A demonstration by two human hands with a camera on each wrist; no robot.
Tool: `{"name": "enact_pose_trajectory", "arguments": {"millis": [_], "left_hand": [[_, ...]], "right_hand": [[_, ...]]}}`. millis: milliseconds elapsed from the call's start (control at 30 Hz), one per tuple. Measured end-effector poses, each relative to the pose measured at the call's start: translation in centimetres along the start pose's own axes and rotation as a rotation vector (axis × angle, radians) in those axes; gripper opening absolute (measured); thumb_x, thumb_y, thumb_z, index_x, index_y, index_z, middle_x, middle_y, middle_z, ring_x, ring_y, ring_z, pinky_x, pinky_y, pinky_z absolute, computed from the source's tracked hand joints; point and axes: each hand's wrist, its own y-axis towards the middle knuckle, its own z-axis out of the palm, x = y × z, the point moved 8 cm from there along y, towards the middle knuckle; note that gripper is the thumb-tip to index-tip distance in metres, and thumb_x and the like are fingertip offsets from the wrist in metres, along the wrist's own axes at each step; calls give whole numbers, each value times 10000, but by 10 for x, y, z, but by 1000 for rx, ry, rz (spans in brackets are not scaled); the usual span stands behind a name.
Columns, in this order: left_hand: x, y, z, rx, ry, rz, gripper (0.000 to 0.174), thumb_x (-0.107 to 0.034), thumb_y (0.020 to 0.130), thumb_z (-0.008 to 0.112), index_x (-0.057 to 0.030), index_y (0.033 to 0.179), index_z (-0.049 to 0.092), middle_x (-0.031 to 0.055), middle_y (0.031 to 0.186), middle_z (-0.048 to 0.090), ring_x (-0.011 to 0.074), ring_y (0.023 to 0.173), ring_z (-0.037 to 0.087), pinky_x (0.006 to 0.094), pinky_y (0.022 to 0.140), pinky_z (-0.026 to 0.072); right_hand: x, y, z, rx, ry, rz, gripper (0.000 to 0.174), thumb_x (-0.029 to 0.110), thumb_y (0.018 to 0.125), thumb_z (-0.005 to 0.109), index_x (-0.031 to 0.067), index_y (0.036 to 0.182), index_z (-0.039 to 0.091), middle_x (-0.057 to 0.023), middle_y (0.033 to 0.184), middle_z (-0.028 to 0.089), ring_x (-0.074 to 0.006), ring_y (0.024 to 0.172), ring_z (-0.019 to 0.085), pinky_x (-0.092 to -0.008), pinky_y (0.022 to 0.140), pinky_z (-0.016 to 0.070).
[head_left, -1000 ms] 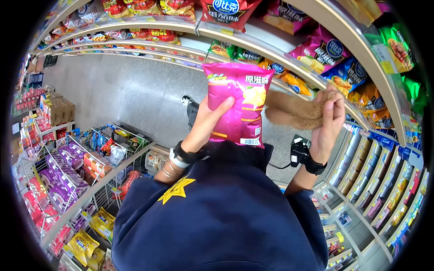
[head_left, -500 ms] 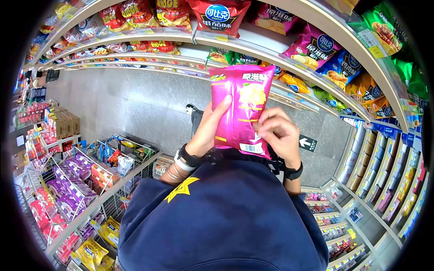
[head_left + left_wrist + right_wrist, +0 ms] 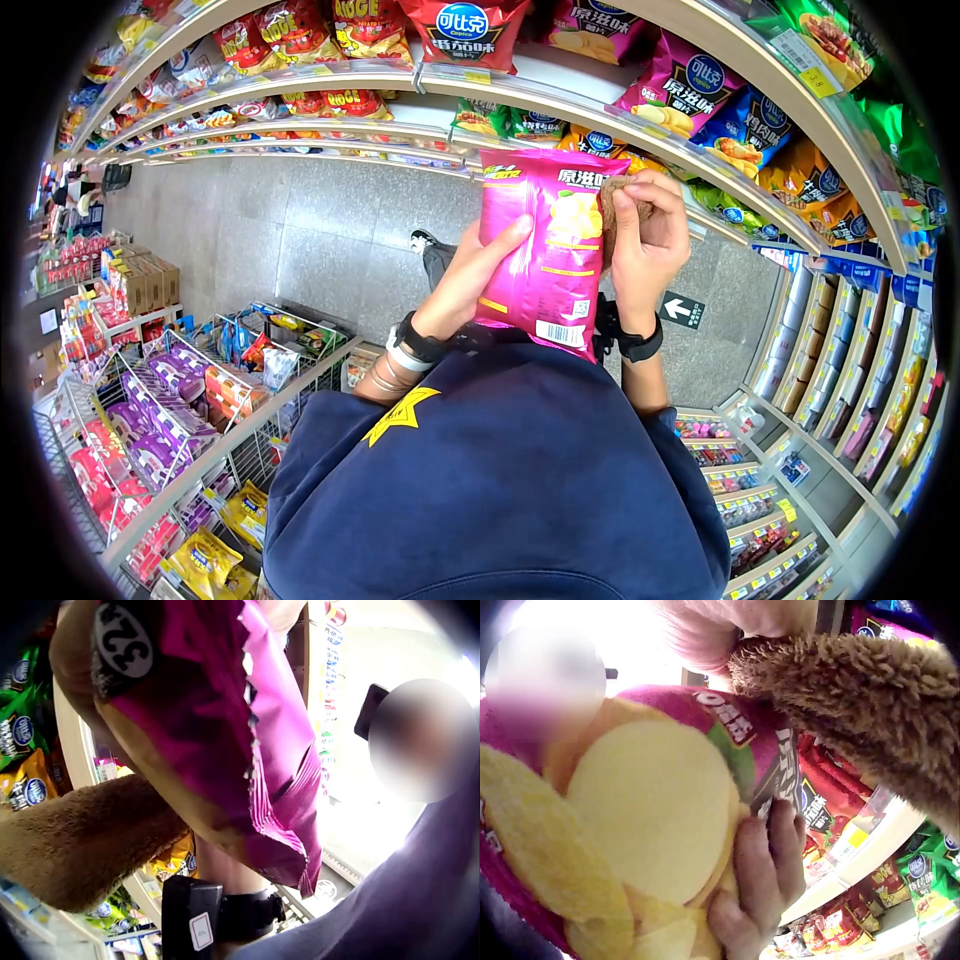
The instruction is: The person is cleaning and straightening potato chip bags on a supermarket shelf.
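A magenta bag of potato chips (image 3: 535, 265) is held upright before the chest, its printed back towards the head camera. My left hand (image 3: 478, 272) grips it from the left side, thumb across the back; in the right wrist view the fingers (image 3: 757, 874) lie over its chip-pictured front. At the bag's upper right edge, my right hand (image 3: 650, 245) pinches a brown fluffy cloth (image 3: 614, 212). That cloth's long pile fills the upper right of the right wrist view, close against the bag. In the left wrist view, the bag's crimped end hides most of the right hand.
Shelves (image 3: 540, 90) full of chip bags curve across the front and right. Wire baskets (image 3: 165, 400) of packaged snacks stand at the left. Further shelving (image 3: 840, 390) runs along the right. Grey floor (image 3: 330, 220) with an arrow sign (image 3: 682, 310) shows between them.
My right hand has come in from the right with the cloth to the bag's lower right edge, then up to its upper right. The left hand keeps its hold on the bag.
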Motion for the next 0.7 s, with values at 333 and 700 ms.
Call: {"name": "enact_pose_trajectory", "arguments": {"millis": [333, 700], "left_hand": [[-8, 11, -14, -96, -58, 103, 431, -315, 941, 595, -12, 1234, 503, 82, 1130, 614, 127, 968, 622, 281, 835, 509], [-11, 24, -34, -180, -220, 216, 570, -438, 946, 529, -18, 1313, 411, 146, 1238, 574, 231, 1091, 610, 400, 937, 506]], "right_hand": [[-3, -44, 19, 529, 33, 299, 149, 6, 778, 700, 12, 927, 705, -88, 944, 654, -204, 889, 635, -305, 779, 501], [-19, -45, -47, 61, 10, 303, 153, -43, 837, 656, -34, 990, 648, -120, 1055, 598, -183, 969, 598, -288, 856, 492]]}}
